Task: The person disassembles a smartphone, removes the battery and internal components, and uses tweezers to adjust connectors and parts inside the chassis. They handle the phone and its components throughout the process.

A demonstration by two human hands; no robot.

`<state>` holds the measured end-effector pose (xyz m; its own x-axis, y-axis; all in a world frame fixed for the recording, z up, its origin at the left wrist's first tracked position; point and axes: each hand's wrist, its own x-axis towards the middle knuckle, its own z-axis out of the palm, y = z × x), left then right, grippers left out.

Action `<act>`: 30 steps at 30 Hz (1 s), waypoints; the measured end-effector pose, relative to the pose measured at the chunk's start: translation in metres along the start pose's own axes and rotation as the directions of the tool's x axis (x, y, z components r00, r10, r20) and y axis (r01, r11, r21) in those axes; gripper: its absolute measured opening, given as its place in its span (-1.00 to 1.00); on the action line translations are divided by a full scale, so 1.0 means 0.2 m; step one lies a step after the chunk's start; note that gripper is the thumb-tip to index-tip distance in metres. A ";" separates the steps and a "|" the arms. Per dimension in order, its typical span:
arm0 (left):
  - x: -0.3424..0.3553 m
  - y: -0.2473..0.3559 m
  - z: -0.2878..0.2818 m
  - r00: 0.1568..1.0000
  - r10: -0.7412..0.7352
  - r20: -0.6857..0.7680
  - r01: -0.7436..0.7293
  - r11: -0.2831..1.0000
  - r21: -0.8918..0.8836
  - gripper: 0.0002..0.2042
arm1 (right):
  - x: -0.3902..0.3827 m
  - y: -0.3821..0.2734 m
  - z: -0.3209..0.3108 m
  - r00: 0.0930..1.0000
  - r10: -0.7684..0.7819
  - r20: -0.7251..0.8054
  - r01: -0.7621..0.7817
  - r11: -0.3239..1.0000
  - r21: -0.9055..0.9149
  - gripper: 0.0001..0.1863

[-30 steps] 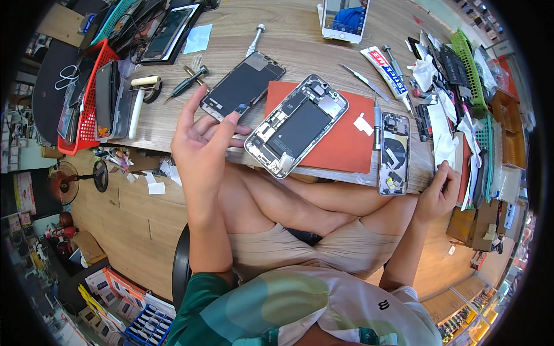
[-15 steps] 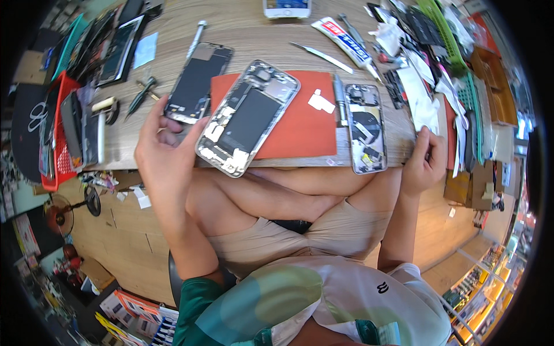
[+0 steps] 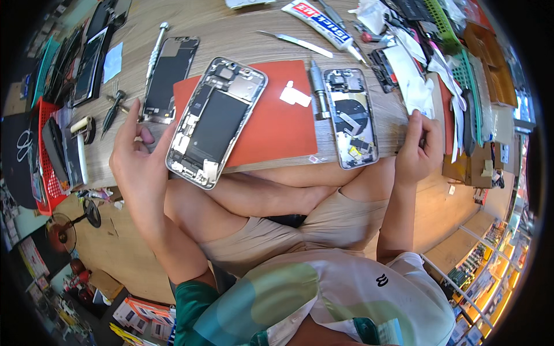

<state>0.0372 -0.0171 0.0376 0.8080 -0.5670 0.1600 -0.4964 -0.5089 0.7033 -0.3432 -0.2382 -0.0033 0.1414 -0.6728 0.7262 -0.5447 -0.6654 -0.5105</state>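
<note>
Swung alongside screwdriver: display panel, likely light, fragile, best edge-held, on counter left of opened phone, our left hand spread beside it, right hand pressed together.

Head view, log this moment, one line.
left hand: beside opened phone; right hand: at white paper; opened phone: overlapping red mat; dark panel: left of phone

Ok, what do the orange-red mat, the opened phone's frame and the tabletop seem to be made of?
Orange-red mat: perhaps rubber or leatherette; matt, evenly coloured, with crisp edges.
Opened phone: its frame is likely metal, polished; the pale rim looks shiny.
Tabletop: wood or wood-look laminate, I can't tell which; streaky grain, low sheen.
</note>
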 end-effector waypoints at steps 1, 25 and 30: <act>-0.01 0.01 -0.01 1.000 -0.016 -0.009 0.016 0.999 -0.042 -0.33 | -0.01 0.01 0.00 1.000 0.016 0.002 -0.016 1.000 0.004 -0.89; -0.28 0.07 0.04 0.918 0.385 0.094 -0.370 0.918 -0.144 0.06 | 0.01 -0.02 0.01 1.000 0.012 0.013 -0.011 0.996 -0.093 -0.87; -0.28 0.08 0.07 0.885 0.466 -0.004 -0.466 0.885 -0.027 0.07 | 0.01 -0.02 0.01 1.000 0.013 0.016 -0.011 0.996 -0.092 -0.87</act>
<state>-0.0205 -0.0027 0.0315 0.4850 -0.7364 0.4717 -0.8069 -0.1687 0.5661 -0.3396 -0.2376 -0.0020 0.1477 -0.6864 0.7121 -0.6197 -0.6254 -0.4742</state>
